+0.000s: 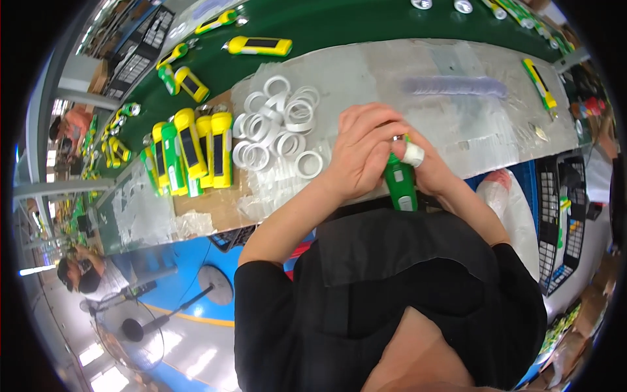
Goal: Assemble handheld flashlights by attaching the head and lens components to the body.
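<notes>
Both of my hands are closed together on one green flashlight [400, 184] just over the near edge of the workbench [457, 85]. My left hand [361, 151] curls over its upper end, fingers bent and pressed tight, hiding that end. My right hand [428, 166] grips it from the other side; one finger wears a white tape wrap [413, 154]. The flashlight's long axis runs nearly straight toward and away from me, its lower end pointing at my chest, with a small pale patch on its body. Left of my hands lies a heap of white plastic rings [277, 127] on clear plastic sheeting. Further left, a row of yellow and green flashlights [189, 153] lies side by side on a piece of brown cardboard [209, 202]. More yellow flashlights [258, 46] lie scattered on the green belt [339, 23] beyond.
</notes>
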Tool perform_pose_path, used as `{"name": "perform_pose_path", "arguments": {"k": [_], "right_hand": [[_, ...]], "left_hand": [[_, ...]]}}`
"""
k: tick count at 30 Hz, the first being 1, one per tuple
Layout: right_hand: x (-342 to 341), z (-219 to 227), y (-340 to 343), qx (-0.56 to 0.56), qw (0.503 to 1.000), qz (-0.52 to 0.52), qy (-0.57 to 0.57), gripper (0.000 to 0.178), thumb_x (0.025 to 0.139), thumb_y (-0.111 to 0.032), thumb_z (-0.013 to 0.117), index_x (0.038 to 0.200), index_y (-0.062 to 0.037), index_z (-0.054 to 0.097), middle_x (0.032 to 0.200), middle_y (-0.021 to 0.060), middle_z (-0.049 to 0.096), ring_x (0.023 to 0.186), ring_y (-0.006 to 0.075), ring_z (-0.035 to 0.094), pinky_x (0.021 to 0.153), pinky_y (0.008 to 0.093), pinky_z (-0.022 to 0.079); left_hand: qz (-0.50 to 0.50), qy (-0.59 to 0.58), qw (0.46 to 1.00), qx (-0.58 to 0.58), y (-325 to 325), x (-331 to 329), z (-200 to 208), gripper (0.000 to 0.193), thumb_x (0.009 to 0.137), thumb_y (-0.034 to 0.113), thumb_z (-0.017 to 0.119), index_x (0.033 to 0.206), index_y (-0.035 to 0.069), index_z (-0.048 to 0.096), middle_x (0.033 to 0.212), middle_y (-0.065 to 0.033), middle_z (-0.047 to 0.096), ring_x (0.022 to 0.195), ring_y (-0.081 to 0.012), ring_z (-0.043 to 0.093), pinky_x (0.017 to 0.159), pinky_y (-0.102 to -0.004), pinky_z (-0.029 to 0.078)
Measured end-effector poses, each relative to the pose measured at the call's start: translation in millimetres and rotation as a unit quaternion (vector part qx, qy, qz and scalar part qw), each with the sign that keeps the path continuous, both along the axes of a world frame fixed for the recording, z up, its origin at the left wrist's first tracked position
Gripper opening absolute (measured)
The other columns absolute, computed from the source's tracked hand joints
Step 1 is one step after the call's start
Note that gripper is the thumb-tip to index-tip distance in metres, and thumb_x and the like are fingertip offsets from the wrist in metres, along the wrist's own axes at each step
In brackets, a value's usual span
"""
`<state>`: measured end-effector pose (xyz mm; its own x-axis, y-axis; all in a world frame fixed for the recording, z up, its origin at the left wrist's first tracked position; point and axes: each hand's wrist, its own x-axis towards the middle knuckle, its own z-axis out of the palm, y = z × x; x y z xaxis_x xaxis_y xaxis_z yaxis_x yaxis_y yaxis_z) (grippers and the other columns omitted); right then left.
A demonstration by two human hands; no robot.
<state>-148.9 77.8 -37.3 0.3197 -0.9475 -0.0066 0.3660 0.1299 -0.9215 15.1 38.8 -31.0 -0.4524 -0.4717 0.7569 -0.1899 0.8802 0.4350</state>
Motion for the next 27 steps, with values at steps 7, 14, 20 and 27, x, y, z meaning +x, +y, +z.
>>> {"name": "perform_pose_path", "arguments": {"k": [7,14,20,27], "right_hand": [[-12.0,23.6,-34.6,-0.115,0.991,-0.012,0.072,0.061,0.088,-0.052,0.064,0.122,-0.0048,0.048,0.085,0.0106,0.06,0.064,0.0161,0.058,0.059,0.0288,0.047],[-12.9,4.0,-55.2,-0.205,0.973,-0.085,0.065,0.057,0.089,-0.046,0.065,0.123,-0.0036,0.047,0.086,0.0104,0.059,0.068,0.0159,0.058,0.061,0.0297,0.048],[-11.5,-2.4,-54.6,-0.199,0.977,-0.058,0.046,0.05,0.09,-0.036,0.066,0.123,-0.0029,0.046,0.088,0.0088,0.06,0.07,0.0164,0.06,0.062,0.0309,0.049],[-15.5,1.5,-58.1,-0.265,0.957,-0.083,0.084,0.037,0.09,-0.016,0.064,0.122,-0.0057,0.049,0.104,0.0058,0.056,0.078,0.011,0.06,0.063,0.026,0.05]], "left_hand": [[0.106,-0.238,0.963,0.071,13.3,78.6,36.7,0.048,0.077,0.026,0.074,0.12,0.008,0.061,0.123,-0.0095,0.06,0.115,-0.0306,0.053,0.096,-0.0443,0.041],[0.097,-0.437,0.893,0.055,34.2,111.6,5.4,0.024,0.073,0.024,0.076,0.087,0.006,0.068,0.113,-0.0094,0.06,0.11,-0.0284,0.053,0.091,-0.0401,0.041],[0.027,-0.024,0.981,0.193,2.7,41.2,38.0,0.015,0.079,0.004,0.074,0.091,0.005,0.066,0.127,-0.016,0.054,0.112,-0.0308,0.057,0.085,-0.0373,0.048],[0.018,0.011,0.998,0.056,-27.7,0.5,47.6,0.029,0.078,0.016,0.08,0.104,0.007,0.07,0.115,-0.0113,0.056,0.093,-0.0208,0.059,0.071,-0.0291,0.048]]}}
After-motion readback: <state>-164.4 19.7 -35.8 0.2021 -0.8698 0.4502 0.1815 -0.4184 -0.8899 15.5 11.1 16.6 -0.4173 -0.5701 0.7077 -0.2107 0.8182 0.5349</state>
